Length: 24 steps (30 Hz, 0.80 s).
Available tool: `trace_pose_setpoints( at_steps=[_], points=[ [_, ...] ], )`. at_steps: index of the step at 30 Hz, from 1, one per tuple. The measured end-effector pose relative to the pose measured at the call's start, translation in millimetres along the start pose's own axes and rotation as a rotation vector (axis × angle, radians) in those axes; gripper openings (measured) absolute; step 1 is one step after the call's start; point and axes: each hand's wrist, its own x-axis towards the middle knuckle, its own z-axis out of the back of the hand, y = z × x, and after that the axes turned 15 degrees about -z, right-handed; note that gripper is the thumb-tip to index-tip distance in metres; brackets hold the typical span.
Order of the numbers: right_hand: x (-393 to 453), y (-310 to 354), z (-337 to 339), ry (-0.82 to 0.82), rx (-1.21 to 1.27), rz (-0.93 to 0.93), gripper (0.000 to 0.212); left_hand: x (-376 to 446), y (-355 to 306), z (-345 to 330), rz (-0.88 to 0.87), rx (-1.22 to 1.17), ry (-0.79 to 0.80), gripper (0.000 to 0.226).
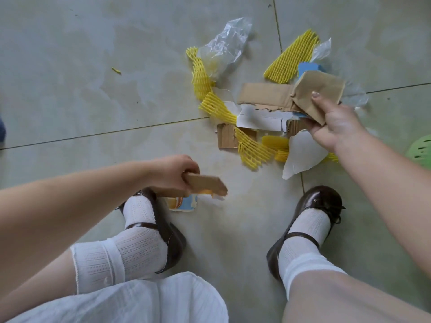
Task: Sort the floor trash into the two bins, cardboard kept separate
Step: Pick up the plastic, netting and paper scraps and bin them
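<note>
The person crouched over the tiled floor [116,66], both arms stretched out. The right hand [333,127] held a torn brown cardboard piece [321,89], thumb pressed on top, lifted just above the trash pile. The left hand [175,171] gripped another cardboard strip [207,183], held low beside the left shoe [168,229], with a printed blue and orange scrap under it. On the floor lay yellow foam nets [291,57], clear plastic bags [228,40], white paper pieces [300,152] and one more flat cardboard strip [265,94], all touching or overlapping. A green bin [422,150] showed only at the right edge, near the right arm
</note>
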Motion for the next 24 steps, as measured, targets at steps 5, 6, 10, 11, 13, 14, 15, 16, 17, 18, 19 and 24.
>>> trace_pose_setpoints(
  at_steps=[5, 6, 10, 11, 13, 14, 15, 16, 17, 18, 19, 24],
  points=[
    [14, -17, -24, -0.081, -0.405, 0.008, 0.032, -1, 0, -19, -0.124, 0.234, 0.052, 0.034],
    [16, -19, -25, -0.138, -0.571, 0.059, 0.036, -1, 0, -22, -0.137, 0.272, 0.055, 0.033],
    [20, -17, -31, -0.286, -1.271, 0.27, 0.046, -1, -4, -26, -0.128, 0.314, 0.115, 0.03],
    [21, -17, -33, -0.268, -1.346, 0.291, 0.046, -2, -4, -26, -0.123, 0.312, 0.143, 0.029],
    [24, -17, -36, -0.262, -1.466, 0.337, 0.047, -1, -4, -26, -0.103, 0.305, 0.209, 0.028],
    [26, -17, -37, -0.26, -1.51, 0.357, 0.047, -1, -4, -25, -0.087, 0.298, 0.24, 0.028],
    [28, -17, -38, -0.258, -1.542, 0.37, 0.047, 0, -3, -25, -0.071, 0.292, 0.269, 0.028],
    [31, -18, -40, -0.262, -1.569, 0.383, 0.047, 2, -4, -23, -0.059, 0.29, 0.296, 0.029],
    [34, -18, -40, -0.271, -1.593, 0.393, 0.048, 4, -4, -22, -0.053, 0.292, 0.325, 0.03],
    [36, -18, -41, -0.283, -1.618, 0.406, 0.05, 6, -6, -20, -0.05, 0.297, 0.352, 0.031],
    [39, -18, -41, -0.299, -1.64, 0.414, 0.052, 7, -7, -19, -0.046, 0.299, 0.376, 0.032],
    [43, -17, -43, -0.351, -1.711, 0.427, 0.061, 10, -13, -17, -0.071, 0.321, 0.461, 0.029]
  ],
)
